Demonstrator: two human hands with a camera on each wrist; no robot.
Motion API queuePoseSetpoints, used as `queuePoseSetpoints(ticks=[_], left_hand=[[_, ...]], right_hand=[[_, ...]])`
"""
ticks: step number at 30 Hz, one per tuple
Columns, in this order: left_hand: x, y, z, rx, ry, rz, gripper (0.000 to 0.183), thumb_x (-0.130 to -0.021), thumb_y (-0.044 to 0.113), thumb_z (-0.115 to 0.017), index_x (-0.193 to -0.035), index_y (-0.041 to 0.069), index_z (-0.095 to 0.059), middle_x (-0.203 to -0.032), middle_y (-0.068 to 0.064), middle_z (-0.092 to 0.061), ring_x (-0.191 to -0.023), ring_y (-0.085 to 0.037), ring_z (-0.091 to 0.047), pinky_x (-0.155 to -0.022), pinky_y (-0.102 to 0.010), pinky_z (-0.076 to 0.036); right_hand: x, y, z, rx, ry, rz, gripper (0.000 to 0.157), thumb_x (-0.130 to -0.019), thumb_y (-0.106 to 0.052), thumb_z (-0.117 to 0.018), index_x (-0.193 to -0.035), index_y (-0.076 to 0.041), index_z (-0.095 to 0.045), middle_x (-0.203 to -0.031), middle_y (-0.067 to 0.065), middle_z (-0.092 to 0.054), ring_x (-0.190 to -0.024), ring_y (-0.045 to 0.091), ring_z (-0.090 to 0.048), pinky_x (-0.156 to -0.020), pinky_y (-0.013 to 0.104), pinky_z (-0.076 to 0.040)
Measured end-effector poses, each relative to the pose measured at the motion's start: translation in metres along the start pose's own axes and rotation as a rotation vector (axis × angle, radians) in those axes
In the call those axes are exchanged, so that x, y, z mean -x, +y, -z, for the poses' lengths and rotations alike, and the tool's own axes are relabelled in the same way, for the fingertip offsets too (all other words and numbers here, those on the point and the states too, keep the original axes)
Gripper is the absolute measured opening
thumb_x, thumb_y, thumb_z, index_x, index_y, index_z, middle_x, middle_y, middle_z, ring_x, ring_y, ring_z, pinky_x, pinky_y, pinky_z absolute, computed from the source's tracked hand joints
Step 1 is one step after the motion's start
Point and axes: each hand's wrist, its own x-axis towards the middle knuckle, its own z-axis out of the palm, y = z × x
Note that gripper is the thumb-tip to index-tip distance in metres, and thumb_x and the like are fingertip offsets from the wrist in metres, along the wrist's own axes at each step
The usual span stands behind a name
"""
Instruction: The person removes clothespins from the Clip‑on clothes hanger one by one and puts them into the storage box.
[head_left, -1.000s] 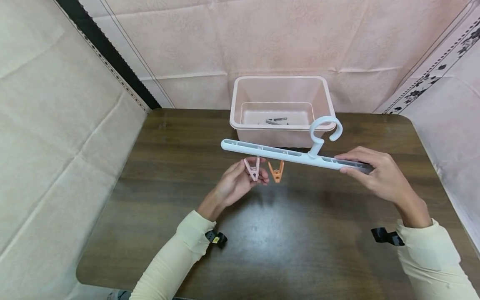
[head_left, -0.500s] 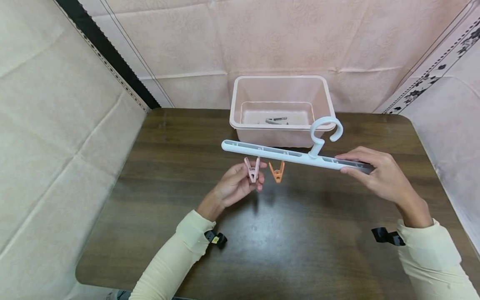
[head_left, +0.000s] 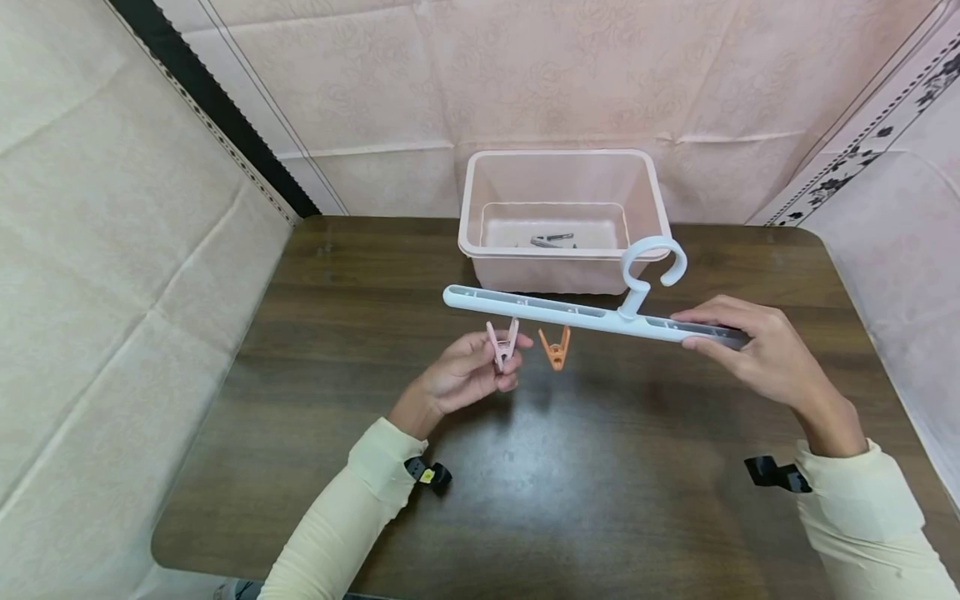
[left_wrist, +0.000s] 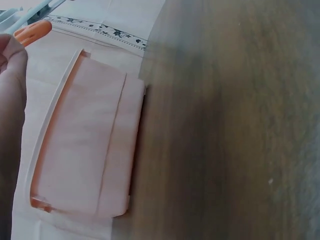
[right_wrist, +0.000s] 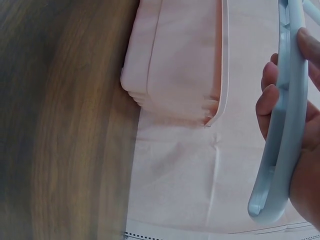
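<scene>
In the head view my right hand [head_left: 746, 346] grips the right end of a light blue clothes hanger [head_left: 555, 312], held level above the table with its hook upward. The right wrist view shows fingers and thumb around the hanger bar [right_wrist: 287, 125]. An orange clothespin [head_left: 556, 350] hangs below the bar, left of the hook. My left hand [head_left: 472, 371] pinches a pale pink clothespin [head_left: 504, 348] just under the bar, its two prongs pointing up, with a small gap visible to the hanger. In the left wrist view the orange clothespin [left_wrist: 33, 32] shows beyond the fingers.
A pink plastic bin [head_left: 498, 268] stands at the back edge of the brown wooden table [head_left: 600, 500], behind the hanger. Grey clothespins [head_left: 551, 240] lie inside it. Pale cloth [head_left: 360, 100] hangs behind and beside the table.
My left hand has drawn slightly down and left with the pink clothespin, whose prongs now sit lower below the bar. The hanger's left end has dipped slightly; the right hand stays nearly still.
</scene>
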Motion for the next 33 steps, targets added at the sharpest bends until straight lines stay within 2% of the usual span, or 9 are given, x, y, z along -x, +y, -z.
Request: queuePoseSetpoints(ticks=[6, 9, 12, 14, 20, 24, 26, 30, 33], left_hand=[[0.000, 0.003, -0.004, -0.197, 0.074, -0.024, 0.031, -0.099, 0.033, -0.062, -0.109, 0.003, -0.063, -0.084, -0.003, -0.053, -0.069, -0.014, -0.046, -0.069, -0.026, -0.040], [0.000, 0.003, -0.008, -0.356, 0.152, -0.059, 0.020, -0.103, 0.017, -0.057, -0.102, -0.003, -0.061, -0.087, -0.007, -0.053, -0.069, -0.014, -0.047, -0.065, -0.025, -0.042], [0.001, 0.002, -0.013, -0.541, 0.216, -0.123, 0.014, -0.097, -0.003, -0.048, -0.100, -0.013, -0.058, -0.086, -0.011, -0.054, -0.067, -0.014, -0.049, -0.060, -0.024, -0.045], [0.001, 0.001, -0.015, -0.673, 0.247, -0.171, 0.016, -0.095, -0.008, -0.046, -0.102, -0.016, -0.057, -0.083, -0.012, -0.055, -0.065, -0.015, -0.051, -0.058, -0.025, -0.046], [0.003, -0.005, -0.021, -0.979, 0.346, -0.289, 0.016, -0.099, -0.007, -0.051, -0.109, -0.011, -0.063, -0.076, -0.011, -0.057, -0.061, -0.021, -0.056, -0.055, -0.024, -0.045], [0.004, -0.011, -0.022, -1.137, 0.413, -0.381, 0.015, -0.096, -0.010, -0.058, -0.109, -0.011, -0.066, -0.070, -0.011, -0.061, -0.057, -0.028, -0.058, -0.050, -0.023, -0.043], [0.003, -0.013, -0.022, -1.222, 0.436, -0.445, 0.019, -0.093, -0.012, -0.062, -0.111, -0.012, -0.066, -0.068, -0.010, -0.061, -0.055, -0.027, -0.058, -0.048, -0.023, -0.043], [0.001, -0.017, -0.019, -1.399, 0.456, -0.601, 0.026, -0.097, 0.009, -0.065, -0.112, -0.013, -0.066, -0.069, -0.009, -0.062, -0.056, -0.019, -0.059, -0.048, -0.025, -0.047], [-0.001, -0.019, -0.018, -1.463, 0.460, -0.675, 0.039, -0.100, 0.024, -0.061, -0.110, -0.013, -0.067, -0.072, -0.010, -0.063, -0.059, -0.016, -0.060, -0.048, -0.027, -0.049]], right_hand=[[0.003, 0.003, 0.002, -0.009, -0.021, -0.006, 0.047, -0.071, 0.011, -0.084, -0.110, -0.014, -0.076, -0.100, -0.006, -0.069, -0.078, 0.004, -0.055, -0.069, 0.017, -0.040], [0.005, 0.004, 0.002, -0.017, -0.023, -0.008, 0.048, -0.069, 0.013, -0.084, -0.110, -0.012, -0.076, -0.099, -0.005, -0.070, -0.076, 0.005, -0.054, -0.067, 0.017, -0.040], [0.005, 0.005, 0.002, -0.023, -0.027, -0.012, 0.049, -0.069, 0.014, -0.084, -0.110, -0.011, -0.077, -0.098, -0.005, -0.069, -0.075, 0.005, -0.054, -0.065, 0.017, -0.040], [0.005, 0.004, 0.003, -0.028, -0.031, -0.017, 0.049, -0.069, 0.014, -0.083, -0.110, -0.012, -0.077, -0.097, -0.005, -0.069, -0.073, 0.005, -0.054, -0.064, 0.018, -0.040], [0.005, 0.003, 0.003, -0.030, -0.030, -0.005, 0.049, -0.069, 0.016, -0.083, -0.110, -0.010, -0.077, -0.094, -0.005, -0.069, -0.071, 0.006, -0.053, -0.062, 0.018, -0.040], [0.004, 0.003, 0.004, -0.018, -0.024, 0.004, 0.050, -0.068, 0.016, -0.083, -0.110, -0.010, -0.076, -0.096, -0.004, -0.069, -0.073, 0.005, -0.054, -0.064, 0.017, -0.040], [0.004, 0.003, 0.005, -0.019, -0.023, 0.004, 0.051, -0.068, 0.016, -0.083, -0.110, -0.011, -0.076, -0.098, -0.004, -0.070, -0.074, 0.005, -0.055, -0.066, 0.016, -0.040], [0.003, 0.002, 0.005, -0.030, -0.029, 0.015, 0.050, -0.069, 0.016, -0.083, -0.111, -0.010, -0.076, -0.098, -0.004, -0.070, -0.074, 0.006, -0.054, -0.066, 0.016, -0.040], [0.005, 0.002, 0.004, -0.016, -0.021, 0.011, 0.047, -0.072, 0.013, -0.083, -0.111, -0.011, -0.077, -0.097, -0.005, -0.070, -0.072, 0.005, -0.053, -0.064, 0.016, -0.040]])
